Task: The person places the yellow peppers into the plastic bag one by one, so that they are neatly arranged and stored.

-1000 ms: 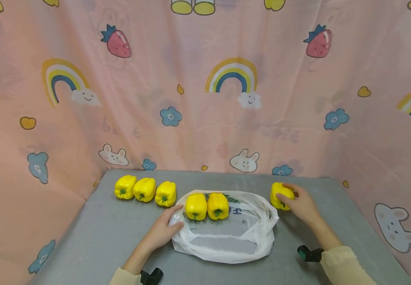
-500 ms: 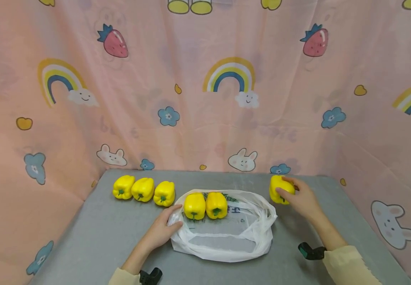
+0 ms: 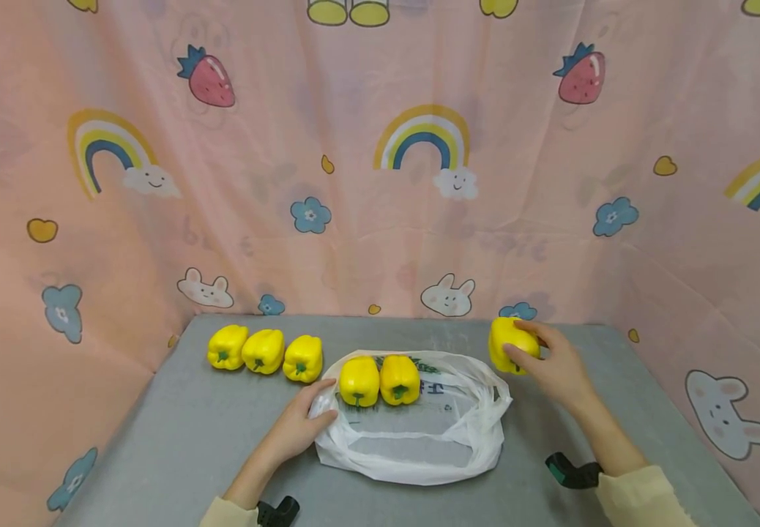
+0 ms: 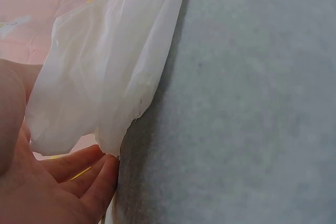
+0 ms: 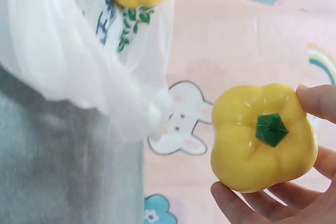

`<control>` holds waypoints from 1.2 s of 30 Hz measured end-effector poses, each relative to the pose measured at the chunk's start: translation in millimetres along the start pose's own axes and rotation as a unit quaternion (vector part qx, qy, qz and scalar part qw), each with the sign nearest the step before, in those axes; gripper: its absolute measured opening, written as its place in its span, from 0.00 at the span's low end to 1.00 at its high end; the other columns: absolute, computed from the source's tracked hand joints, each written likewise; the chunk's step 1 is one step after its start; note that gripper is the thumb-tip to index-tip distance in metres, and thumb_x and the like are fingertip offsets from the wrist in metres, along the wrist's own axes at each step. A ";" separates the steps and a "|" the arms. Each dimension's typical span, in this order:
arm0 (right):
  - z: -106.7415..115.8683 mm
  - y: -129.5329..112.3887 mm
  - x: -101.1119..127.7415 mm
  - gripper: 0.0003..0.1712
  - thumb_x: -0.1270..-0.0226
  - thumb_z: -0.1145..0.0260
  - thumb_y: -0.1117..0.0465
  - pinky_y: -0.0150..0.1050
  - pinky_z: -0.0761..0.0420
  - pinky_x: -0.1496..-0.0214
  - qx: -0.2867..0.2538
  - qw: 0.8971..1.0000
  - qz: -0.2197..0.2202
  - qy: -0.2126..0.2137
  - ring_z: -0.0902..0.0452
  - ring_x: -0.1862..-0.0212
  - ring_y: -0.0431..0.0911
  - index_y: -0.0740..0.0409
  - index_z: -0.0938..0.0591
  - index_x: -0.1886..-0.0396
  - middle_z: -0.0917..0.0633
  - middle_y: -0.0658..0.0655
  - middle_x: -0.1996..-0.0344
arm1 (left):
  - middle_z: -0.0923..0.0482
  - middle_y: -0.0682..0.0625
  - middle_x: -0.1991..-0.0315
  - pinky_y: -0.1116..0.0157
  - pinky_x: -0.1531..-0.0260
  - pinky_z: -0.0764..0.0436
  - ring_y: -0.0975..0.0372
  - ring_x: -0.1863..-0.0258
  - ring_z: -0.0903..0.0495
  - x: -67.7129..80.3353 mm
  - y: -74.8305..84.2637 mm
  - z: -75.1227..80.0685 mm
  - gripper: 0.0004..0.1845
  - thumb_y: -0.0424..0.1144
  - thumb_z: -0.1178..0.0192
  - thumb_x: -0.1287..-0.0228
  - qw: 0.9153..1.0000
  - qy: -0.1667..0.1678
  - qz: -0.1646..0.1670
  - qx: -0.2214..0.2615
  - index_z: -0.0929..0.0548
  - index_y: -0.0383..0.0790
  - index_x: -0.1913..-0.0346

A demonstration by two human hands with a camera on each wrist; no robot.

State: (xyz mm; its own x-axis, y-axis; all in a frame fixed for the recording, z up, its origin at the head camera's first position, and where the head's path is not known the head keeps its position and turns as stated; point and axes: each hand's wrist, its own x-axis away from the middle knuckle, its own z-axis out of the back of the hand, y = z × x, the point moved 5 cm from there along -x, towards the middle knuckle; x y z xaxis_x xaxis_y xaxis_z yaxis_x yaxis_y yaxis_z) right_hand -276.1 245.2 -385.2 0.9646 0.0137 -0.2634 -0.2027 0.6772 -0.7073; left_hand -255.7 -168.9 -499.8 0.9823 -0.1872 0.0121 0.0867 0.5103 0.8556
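Near the back left corner of the grey bench (image 3: 176, 439), three yellow peppers (image 3: 264, 351) lie in a row, touching one another. Just right of them, toward the middle of the bench, a white plastic bag (image 3: 419, 439) lies spread with its mouth open, and two more peppers (image 3: 380, 380) sit side by side in its far part. The left hand (image 3: 301, 424) rests on the bench at the bag's left edge, fingers curled around the plastic rim; the left wrist view shows the film draped over the fingertips (image 4: 79, 163). Right of the bag, toward the bench's back edge, the right hand (image 3: 554, 366) grips a sixth yellow pepper (image 3: 510, 344), fingers wrapped around it, its green stem (image 5: 271, 129) facing the wrist camera. The pepper is just beside the bag's right rim.
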 end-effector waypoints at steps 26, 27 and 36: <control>-57.4 -18.7 9.3 0.29 0.30 0.29 0.55 0.57 0.19 0.46 -0.059 0.997 0.048 -0.018 0.26 0.41 0.61 0.63 0.23 0.34 0.24 0.66 0.38 | 0.37 0.40 0.25 0.34 0.30 0.45 0.42 0.25 0.42 0.5 -0.8 0.5 0.30 0.42 0.36 0.29 1.000 -0.001 -0.008 0.014 0.29 0.45 0.27; -60.2 -18.7 9.5 0.29 0.30 0.29 0.56 0.57 0.19 0.46 -0.061 0.997 0.047 -0.020 0.26 0.41 0.61 0.63 0.23 0.35 0.24 0.66 0.38 | 0.37 0.39 0.25 0.34 0.30 0.46 0.42 0.25 0.42 0.5 -0.9 0.4 0.30 0.42 0.36 0.29 1.000 -0.001 -0.009 0.014 0.29 0.45 0.27; -85.5 -17.9 9.4 0.30 0.32 0.28 0.54 0.57 0.19 0.43 -0.057 0.997 0.025 -0.051 0.26 0.42 0.59 0.60 0.22 0.34 0.24 0.65 0.37 | 0.37 0.39 0.25 0.34 0.30 0.45 0.43 0.25 0.42 0.6 -1.3 1.1 0.30 0.42 0.37 0.29 1.000 0.001 -0.009 0.010 0.29 0.46 0.27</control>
State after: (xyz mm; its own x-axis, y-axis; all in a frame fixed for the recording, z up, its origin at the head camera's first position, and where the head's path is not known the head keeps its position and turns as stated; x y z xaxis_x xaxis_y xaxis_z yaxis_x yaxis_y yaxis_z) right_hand -277.8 170.4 -431.1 0.9635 0.1239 -0.2371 -0.2639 0.5854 -0.7666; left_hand -255.4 -170.5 -500.4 0.9808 -0.1948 -0.0053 0.1021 0.4902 0.8656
